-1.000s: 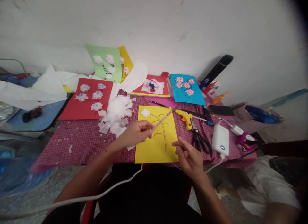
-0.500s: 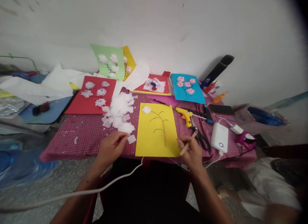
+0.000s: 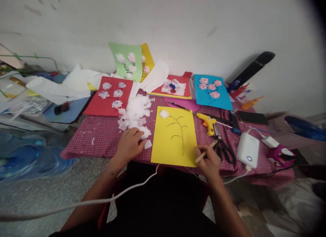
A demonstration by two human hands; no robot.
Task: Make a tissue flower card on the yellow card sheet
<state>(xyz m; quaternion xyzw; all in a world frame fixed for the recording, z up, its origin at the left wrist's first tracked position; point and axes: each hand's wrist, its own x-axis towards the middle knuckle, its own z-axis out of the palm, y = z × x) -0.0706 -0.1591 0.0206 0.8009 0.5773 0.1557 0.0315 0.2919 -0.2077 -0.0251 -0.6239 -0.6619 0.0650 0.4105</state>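
Note:
A yellow sheet (image 3: 166, 147) lies before me with a drawn branching stem and one white tissue flower (image 3: 164, 113) at its upper left. My left hand (image 3: 130, 143) is at the near edge of a heap of small white paper pieces (image 3: 137, 109), palm down, its fingers bent over them with the thumb apart. One loose white square (image 3: 148, 144) lies just right of its thumb. Between the fingers of my right hand (image 3: 210, 160) is a thin wooden stick (image 3: 203, 155), slanting up to the right beside the yellow sheet's lower right edge.
Right of the sheet lie a yellow glue gun (image 3: 209, 123), black scissors (image 3: 224, 148) and a white power bank (image 3: 248, 149). Behind stand or lie finished flower cards, red (image 3: 99, 106), green (image 3: 129, 48) and blue (image 3: 219, 101). A white cable (image 3: 102, 200) crosses in front of me.
My left hand has moved from beside the paper heap onto its near edge, its pinched fingers now spreading. The right hand still has the stick. The whole view has shifted slightly.

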